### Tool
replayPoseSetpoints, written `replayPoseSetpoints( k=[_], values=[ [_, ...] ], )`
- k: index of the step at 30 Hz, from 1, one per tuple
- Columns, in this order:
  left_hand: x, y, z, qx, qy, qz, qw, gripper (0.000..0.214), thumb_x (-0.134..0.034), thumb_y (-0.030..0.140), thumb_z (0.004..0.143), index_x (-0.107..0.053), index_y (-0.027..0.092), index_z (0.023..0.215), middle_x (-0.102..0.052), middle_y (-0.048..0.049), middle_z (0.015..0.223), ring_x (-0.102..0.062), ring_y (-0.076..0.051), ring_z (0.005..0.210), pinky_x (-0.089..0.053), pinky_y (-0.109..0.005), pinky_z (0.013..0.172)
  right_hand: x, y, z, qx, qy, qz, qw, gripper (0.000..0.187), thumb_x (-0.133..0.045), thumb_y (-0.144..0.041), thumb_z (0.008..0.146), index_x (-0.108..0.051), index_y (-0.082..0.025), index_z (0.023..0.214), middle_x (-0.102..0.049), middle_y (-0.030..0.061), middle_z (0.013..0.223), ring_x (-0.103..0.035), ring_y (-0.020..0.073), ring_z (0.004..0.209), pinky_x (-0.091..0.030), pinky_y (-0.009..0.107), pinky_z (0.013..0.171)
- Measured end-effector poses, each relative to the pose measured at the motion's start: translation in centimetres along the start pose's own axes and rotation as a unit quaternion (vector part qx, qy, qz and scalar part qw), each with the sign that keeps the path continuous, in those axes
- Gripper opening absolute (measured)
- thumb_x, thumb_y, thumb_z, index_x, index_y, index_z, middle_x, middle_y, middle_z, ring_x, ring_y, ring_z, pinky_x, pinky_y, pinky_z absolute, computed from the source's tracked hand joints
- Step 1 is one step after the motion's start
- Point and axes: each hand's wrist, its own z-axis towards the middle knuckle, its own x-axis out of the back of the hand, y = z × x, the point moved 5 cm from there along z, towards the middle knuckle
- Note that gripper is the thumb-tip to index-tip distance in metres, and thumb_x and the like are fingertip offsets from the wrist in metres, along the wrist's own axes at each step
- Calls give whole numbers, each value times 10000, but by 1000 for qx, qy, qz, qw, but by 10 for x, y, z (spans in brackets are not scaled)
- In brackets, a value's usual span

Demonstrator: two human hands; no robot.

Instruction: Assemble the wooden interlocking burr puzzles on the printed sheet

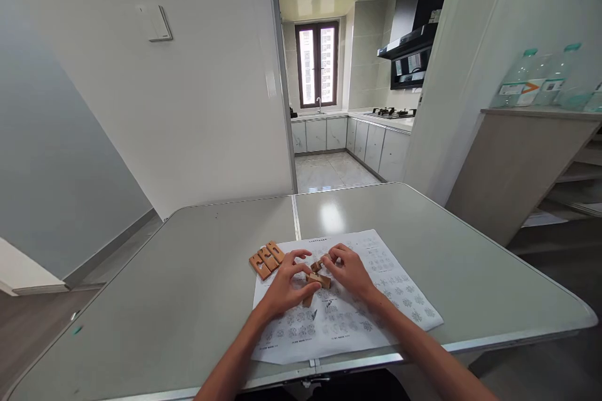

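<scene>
My left hand [288, 281] and my right hand [348, 270] meet over a printed instruction sheet [376, 301] on the grey folding table [188, 301]. Together they grip a small cluster of notched wooden puzzle pieces [318, 277], fingers curled around it from both sides. Three more wooden pieces [266, 259] lie side by side just left of my left hand, at the sheet's upper left corner.
The table has a seam down its middle [294, 216] and a metal rim. A wooden shelf unit [517, 163] with plastic bottles [540, 78] stands to the right. Behind the table a doorway opens into a kitchen [338, 138]. A white wall [188, 106] stands at the left.
</scene>
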Motion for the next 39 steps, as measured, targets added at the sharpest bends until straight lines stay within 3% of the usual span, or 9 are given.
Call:
replayPoseSetpoints(
  k=[7,15,22,27,32,39],
  values=[
    [-8,-2,-3,-18,-32,37,999,227,-827,421,824,-776,285,998,-545,-90,1436,-486,-327,1356,-394,-508,1165,-6,-2,-3,7,-65,-54,996,305,-604,-370,923,-568,-225,657,-667,26,875,-631,200,825,-470,319,782],
    [-9,4,-4,-36,-39,57,997,255,-833,405,822,-777,324,1057,-550,-85,1424,-498,-336,1351,-419,-520,1154,-5,-9,-5,20,-87,-75,993,185,-618,-301,924,-668,-233,759,-689,34,920,-636,224,916,-470,337,828],
    [-9,-3,-4,-26,-26,60,998,635,-904,412,729,-632,303,1293,-584,-104,1405,-525,-337,1330,-429,-525,1141,-6,-8,-5,19,-92,-66,993,207,-562,-325,984,-707,-239,862,-698,46,990,-638,231,958,-476,349,842],
    [-11,-17,-5,20,-22,58,998,657,-898,429,728,-625,271,1304,-662,-94,1250,-620,-323,1193,-496,-493,1064,-7,-6,-4,12,-89,-66,994,241,-500,-327,1015,-677,-235,881,-697,56,975,-631,231,914,-488,365,827],
    [-8,-23,-5,31,23,78,996,600,-872,401,750,-620,256,1275,-675,-91,1237,-638,-314,1157,-511,-478,1030,-6,-2,-4,2,-78,-52,996,217,-485,-352,1018,-649,-243,927,-699,64,974,-637,240,869,-503,383,792],
    [12,-34,-3,94,167,157,969,521,-796,439,810,-587,234,1241,-674,-95,1212,-630,-319,1157,-481,-501,1032,-7,8,-2,-12,-48,-26,998,220,-491,-402,1008,-639,-248,957,-711,79,968,-658,252,827,-524,397,758]
  ],
)
